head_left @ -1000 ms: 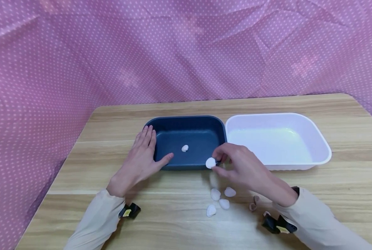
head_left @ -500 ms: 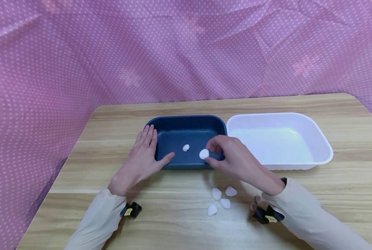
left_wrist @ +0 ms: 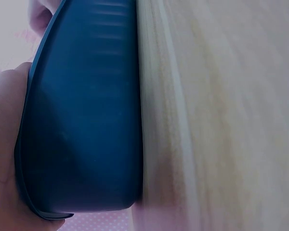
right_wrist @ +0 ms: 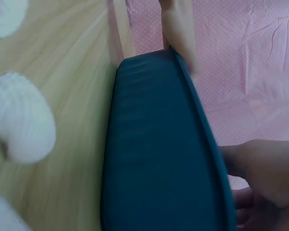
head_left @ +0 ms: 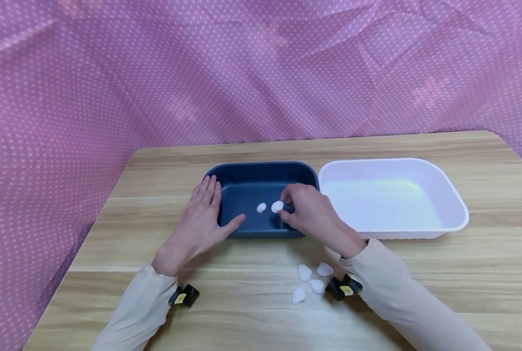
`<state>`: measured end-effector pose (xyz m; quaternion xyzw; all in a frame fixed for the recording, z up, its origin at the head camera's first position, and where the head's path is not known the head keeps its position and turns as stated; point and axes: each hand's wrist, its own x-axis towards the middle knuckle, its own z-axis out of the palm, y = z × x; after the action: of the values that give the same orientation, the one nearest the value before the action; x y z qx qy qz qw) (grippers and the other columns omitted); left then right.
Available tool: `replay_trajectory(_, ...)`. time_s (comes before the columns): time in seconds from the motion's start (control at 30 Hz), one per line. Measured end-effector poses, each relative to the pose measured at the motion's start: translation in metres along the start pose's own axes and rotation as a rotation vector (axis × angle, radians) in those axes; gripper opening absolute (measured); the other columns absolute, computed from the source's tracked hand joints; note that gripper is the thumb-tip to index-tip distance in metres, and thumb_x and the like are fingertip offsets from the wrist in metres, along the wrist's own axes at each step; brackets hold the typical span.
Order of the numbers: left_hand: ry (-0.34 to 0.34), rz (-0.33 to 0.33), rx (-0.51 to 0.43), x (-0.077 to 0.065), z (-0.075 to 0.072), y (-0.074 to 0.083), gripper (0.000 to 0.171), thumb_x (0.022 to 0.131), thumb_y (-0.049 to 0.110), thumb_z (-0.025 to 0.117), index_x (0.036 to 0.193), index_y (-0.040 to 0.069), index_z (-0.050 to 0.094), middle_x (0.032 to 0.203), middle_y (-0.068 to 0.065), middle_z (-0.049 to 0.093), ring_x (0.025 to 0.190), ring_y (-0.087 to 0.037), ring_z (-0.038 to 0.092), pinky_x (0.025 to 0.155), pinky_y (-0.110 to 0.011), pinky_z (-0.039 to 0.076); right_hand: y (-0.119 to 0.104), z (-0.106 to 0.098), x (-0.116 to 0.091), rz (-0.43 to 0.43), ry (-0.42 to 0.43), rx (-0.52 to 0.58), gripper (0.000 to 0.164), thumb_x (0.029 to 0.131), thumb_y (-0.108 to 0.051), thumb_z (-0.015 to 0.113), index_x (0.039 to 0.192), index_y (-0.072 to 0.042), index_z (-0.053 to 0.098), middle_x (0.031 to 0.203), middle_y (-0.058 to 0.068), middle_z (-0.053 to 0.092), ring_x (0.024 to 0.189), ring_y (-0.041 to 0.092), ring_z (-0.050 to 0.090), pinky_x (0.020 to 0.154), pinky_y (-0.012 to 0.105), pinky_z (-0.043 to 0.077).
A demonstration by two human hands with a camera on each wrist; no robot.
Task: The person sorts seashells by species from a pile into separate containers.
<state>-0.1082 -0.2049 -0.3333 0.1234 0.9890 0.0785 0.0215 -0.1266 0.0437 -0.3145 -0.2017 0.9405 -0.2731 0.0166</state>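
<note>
In the head view a dark blue tray stands on the wooden table, with one white seashell lying on its floor. My right hand reaches over the tray's near right side and pinches a second white shell between thumb and fingers, just right of the first. The left hand rests with straight fingers on the tray's left rim, thumb over the near edge. Both wrist views mostly show the tray's outer wall; the pinched shell is hidden there.
A white tray stands close against the blue tray's right side. Several white shells lie on the table in front, near the right wrist's black camera. A pink dotted cloth hangs behind the table.
My right hand has carried the pinched shell leftward and away from me, from the near right rim to over the tray's middle. The left hand keeps its place.
</note>
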Motion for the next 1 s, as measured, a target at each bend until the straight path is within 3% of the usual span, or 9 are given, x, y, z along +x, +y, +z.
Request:
replay_trajectory(0.17,-0.005,-0.001,0.004,0.0,0.0,0.0,0.105,0.088,0.075,0.034,0.152,-0.004,0.009,0.161,-0.017,0.0,0.148,-0.028,-0.005,0.119,-0.045,0.003,-0.002,0.009,0.013,0.07,-0.102,-0.046,0.024,0.087,-0.021,0.072,0.102,-0.005,0.065,0.09,0.006,0.063,0.073,0.019,0.056,0.059,0.026,0.049)
replay_trajectory(0.6,-0.001,0.002,0.0,0.0,-0.002,0.002,0.105,0.088,0.074,0.037,0.152,-0.005,0.01,0.16,-0.018,0.001,0.148,-0.029,-0.005,0.119,-0.044,0.003,-0.001,0.016,0.029,0.123,-0.2,-0.121,0.016,0.088,-0.023,0.071,0.086,-0.008,0.066,0.075,0.003,0.056,0.065,0.019,0.054,0.053,0.029,0.042)
replay_trajectory(0.8,-0.001,0.002,-0.002,0.0,-0.002,0.001,0.103,0.089,0.074,0.035,0.152,-0.005,0.011,0.16,-0.018,0.001,0.148,-0.029,-0.005,0.119,-0.044,0.002,0.0,0.017,0.032,0.123,-0.21,-0.141,0.024,0.088,-0.021,0.07,0.068,-0.011,0.062,0.064,0.002,0.05,0.06,0.019,0.052,0.051,0.029,0.038)
replay_trajectory(1.0,0.001,0.006,-0.004,0.0,-0.002,0.001,0.104,0.089,0.074,0.034,0.151,-0.005,0.011,0.16,-0.019,0.002,0.148,-0.029,-0.004,0.119,-0.044,0.002,0.0,0.018,0.031,0.13,-0.223,-0.142,0.023,0.089,-0.02,0.069,0.068,-0.012,0.062,0.064,0.001,0.051,0.061,0.019,0.053,0.051,0.029,0.04)
